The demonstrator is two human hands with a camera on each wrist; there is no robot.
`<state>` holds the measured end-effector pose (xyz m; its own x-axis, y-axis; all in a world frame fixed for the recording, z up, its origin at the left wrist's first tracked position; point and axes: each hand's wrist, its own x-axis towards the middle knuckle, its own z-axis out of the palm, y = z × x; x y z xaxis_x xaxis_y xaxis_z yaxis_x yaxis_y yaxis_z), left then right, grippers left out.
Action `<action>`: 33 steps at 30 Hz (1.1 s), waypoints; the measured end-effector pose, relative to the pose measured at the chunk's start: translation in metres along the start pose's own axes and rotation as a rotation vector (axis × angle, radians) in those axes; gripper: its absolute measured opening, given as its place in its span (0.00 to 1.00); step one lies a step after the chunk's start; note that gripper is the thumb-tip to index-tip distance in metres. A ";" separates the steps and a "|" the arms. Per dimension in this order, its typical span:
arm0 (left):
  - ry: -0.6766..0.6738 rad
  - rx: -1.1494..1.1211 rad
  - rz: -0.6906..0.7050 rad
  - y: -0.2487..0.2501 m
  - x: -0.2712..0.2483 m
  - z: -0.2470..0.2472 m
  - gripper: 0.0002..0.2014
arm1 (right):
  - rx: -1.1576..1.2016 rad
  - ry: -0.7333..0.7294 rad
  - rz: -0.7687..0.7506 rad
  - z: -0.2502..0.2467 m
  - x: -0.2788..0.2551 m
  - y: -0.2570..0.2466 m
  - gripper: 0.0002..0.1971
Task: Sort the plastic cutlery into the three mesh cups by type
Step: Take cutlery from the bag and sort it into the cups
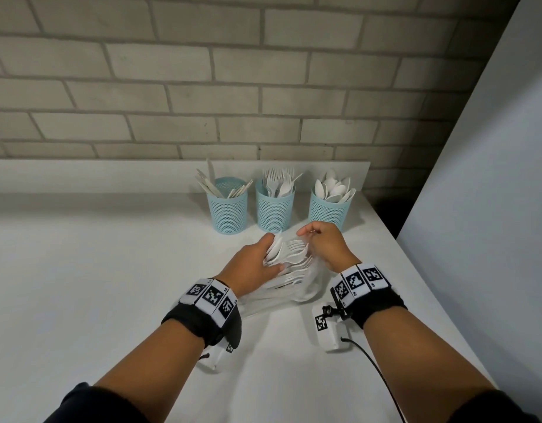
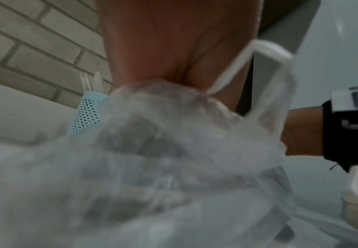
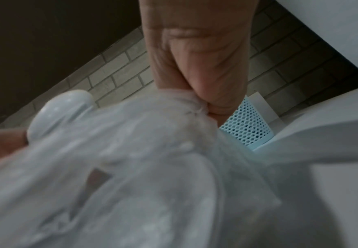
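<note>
Three light-blue mesh cups stand by the back wall: the left cup (image 1: 227,209) holds knives, the middle cup (image 1: 274,206) mostly forks, the right cup (image 1: 330,209) spoons. In front of them my left hand (image 1: 257,257) grips a bundle of white spoons and forks (image 1: 289,257) that sticks out of a clear plastic bag (image 1: 306,288). My right hand (image 1: 312,232) pinches the bag's edge just right of the bundle. The right wrist view shows this pinch on the bag (image 3: 195,107), with a spoon bowl (image 3: 61,110) at the left. In the left wrist view the blurred bag (image 2: 152,167) hides my fingers.
The white countertop (image 1: 95,270) ends close on the right at a white panel (image 1: 492,178). A brick wall (image 1: 202,87) rises right behind the cups. A black cable (image 1: 373,361) trails from my right wrist unit across the counter.
</note>
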<state>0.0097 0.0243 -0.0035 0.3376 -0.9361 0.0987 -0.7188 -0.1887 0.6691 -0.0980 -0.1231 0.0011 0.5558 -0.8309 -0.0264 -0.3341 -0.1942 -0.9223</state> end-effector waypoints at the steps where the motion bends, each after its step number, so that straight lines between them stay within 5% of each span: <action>1: -0.004 -0.027 0.012 0.000 0.000 -0.001 0.19 | 0.053 -0.017 0.021 0.000 -0.001 -0.002 0.20; 4: -0.001 -0.076 0.028 0.000 0.000 -0.001 0.14 | 0.080 -0.119 0.076 -0.004 0.000 -0.010 0.21; 8: 0.037 -0.137 -0.015 0.000 0.001 0.001 0.13 | -0.150 -0.319 0.213 -0.016 -0.001 -0.020 0.07; 10: 0.048 -0.111 -0.056 -0.003 0.002 0.001 0.14 | -0.223 -0.452 0.261 -0.024 -0.006 -0.023 0.11; 13: -0.061 0.043 -0.079 -0.004 0.002 0.003 0.17 | -0.346 -0.607 0.082 -0.032 -0.007 -0.022 0.10; 19: -0.153 0.353 -0.102 0.001 0.002 0.003 0.17 | -0.226 -0.399 -0.088 -0.023 -0.006 -0.011 0.09; 24: -0.022 0.307 -0.061 0.011 -0.001 -0.003 0.15 | -0.041 -0.211 -0.091 -0.018 -0.005 -0.008 0.08; 33: 0.090 0.071 -0.038 0.018 0.000 -0.019 0.13 | -0.021 -0.227 -0.086 -0.013 0.000 -0.012 0.11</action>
<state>0.0086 0.0266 0.0228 0.4158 -0.8983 0.1422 -0.7449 -0.2466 0.6199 -0.1046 -0.1275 0.0170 0.7390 -0.6728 -0.0361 -0.2925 -0.2721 -0.9167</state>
